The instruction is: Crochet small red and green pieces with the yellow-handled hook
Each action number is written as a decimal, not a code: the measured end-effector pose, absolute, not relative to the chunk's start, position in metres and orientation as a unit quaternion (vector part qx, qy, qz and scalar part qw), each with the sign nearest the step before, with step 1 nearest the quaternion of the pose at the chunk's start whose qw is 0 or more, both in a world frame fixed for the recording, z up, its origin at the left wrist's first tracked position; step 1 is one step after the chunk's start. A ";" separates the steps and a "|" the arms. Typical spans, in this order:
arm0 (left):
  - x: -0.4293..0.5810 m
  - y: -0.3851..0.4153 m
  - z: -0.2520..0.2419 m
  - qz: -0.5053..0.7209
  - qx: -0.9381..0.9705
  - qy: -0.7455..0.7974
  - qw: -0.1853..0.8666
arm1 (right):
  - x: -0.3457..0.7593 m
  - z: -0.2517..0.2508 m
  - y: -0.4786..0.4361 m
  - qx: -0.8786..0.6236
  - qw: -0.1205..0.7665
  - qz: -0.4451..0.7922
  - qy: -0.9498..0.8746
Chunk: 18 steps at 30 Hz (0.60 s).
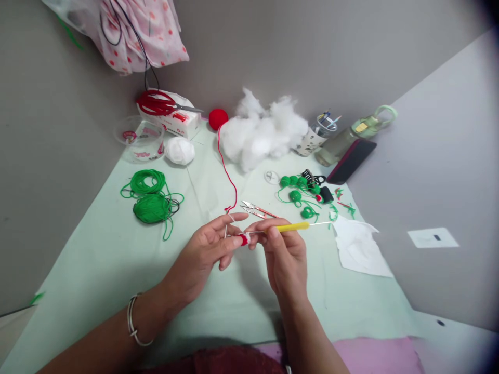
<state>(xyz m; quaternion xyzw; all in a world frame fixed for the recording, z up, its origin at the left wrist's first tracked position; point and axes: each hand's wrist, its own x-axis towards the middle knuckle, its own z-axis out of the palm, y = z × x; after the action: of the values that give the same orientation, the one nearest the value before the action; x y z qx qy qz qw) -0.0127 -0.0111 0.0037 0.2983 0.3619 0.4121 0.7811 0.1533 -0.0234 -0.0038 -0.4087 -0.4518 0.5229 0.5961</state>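
Observation:
My left hand (208,249) pinches a small red and white crochet piece (245,239) between thumb and fingers, with red yarn (228,176) looped over the forefinger. The yarn runs back to a red yarn ball (217,118). My right hand (284,249) grips a crochet hook with a yellow handle (293,227), its metal tip at the crochet piece. Both hands hover over a pale green cloth (117,259). Small thread snips (255,209) lie just beyond my fingers.
Green yarn skeins (150,197) lie at left, a white yarn ball (180,150), a clear plastic lid (139,137) and red scissors (161,105) on a tissue box behind. White stuffing (261,132), small green crochet pieces (298,189), a cup of pens (317,134), a bottle (351,136), a phone (351,161) and white paper (360,246) are at right.

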 end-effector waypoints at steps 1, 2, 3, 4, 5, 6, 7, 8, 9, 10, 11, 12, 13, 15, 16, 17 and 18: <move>-0.013 -0.011 0.004 0.409 0.299 0.366 0.781 | 0.154 -0.004 -0.023 -0.408 0.597 0.527 -0.447; -0.013 -0.011 0.004 0.407 0.300 0.369 0.780 | 0.154 -0.004 -0.023 -0.409 0.597 0.525 -0.448; -0.014 -0.011 0.004 0.407 0.301 0.372 0.778 | 0.154 -0.005 -0.023 -0.410 0.597 0.521 -0.452; -0.013 -0.012 0.005 0.408 0.301 0.374 0.777 | 0.154 -0.005 -0.023 -0.410 0.597 0.515 -0.459; -0.013 -0.012 0.005 0.410 0.301 0.374 0.775 | 0.153 -0.006 -0.023 -0.410 0.596 0.509 -0.467; -0.013 -0.012 0.005 0.413 0.299 0.373 0.775 | 0.153 -0.007 -0.024 -0.409 0.595 0.503 -0.475; -0.013 -0.012 0.005 0.414 0.293 0.371 0.778 | 0.153 -0.007 -0.024 -0.409 0.595 0.498 -0.481; -0.013 -0.012 0.005 0.414 0.283 0.368 0.783 | 0.152 -0.007 -0.024 -0.407 0.596 0.494 -0.485; -0.014 -0.012 0.006 0.410 0.271 0.363 0.792 | 0.152 -0.007 -0.024 -0.405 0.599 0.491 -0.485; -0.015 -0.012 0.006 0.405 0.255 0.356 0.803 | 0.153 -0.006 -0.023 -0.403 0.605 0.492 -0.479; -0.015 -0.011 0.007 0.398 0.239 0.347 0.815 | 0.153 -0.005 -0.022 -0.401 0.611 0.497 -0.467; -0.016 -0.010 0.008 0.392 0.224 0.335 0.827 | 0.154 -0.004 -0.021 -0.399 0.616 0.509 -0.450; -0.017 -0.009 0.009 0.389 0.211 0.323 0.837 | 0.155 -0.003 -0.019 -0.398 0.619 0.524 -0.430; -0.017 -0.009 0.010 0.388 0.196 0.305 0.847 | 0.156 -0.001 -0.016 -0.395 0.615 0.556 -0.395; -0.017 -0.009 0.011 0.392 0.197 0.303 0.846 | 0.156 -0.001 -0.015 -0.393 0.609 0.570 -0.386; -0.016 -0.009 0.011 0.398 0.204 0.306 0.841 | 0.156 -0.001 -0.015 -0.392 0.604 0.577 -0.385; -0.016 -0.009 0.010 0.403 0.217 0.315 0.831 | 0.156 -0.002 -0.016 -0.392 0.601 0.574 -0.395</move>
<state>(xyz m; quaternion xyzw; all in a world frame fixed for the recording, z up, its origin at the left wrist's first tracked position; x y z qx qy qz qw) -0.0155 -0.0093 0.0103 0.2171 0.3148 0.4033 0.8313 0.1556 -0.0159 -0.0024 -0.3916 -0.3946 0.5744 0.6007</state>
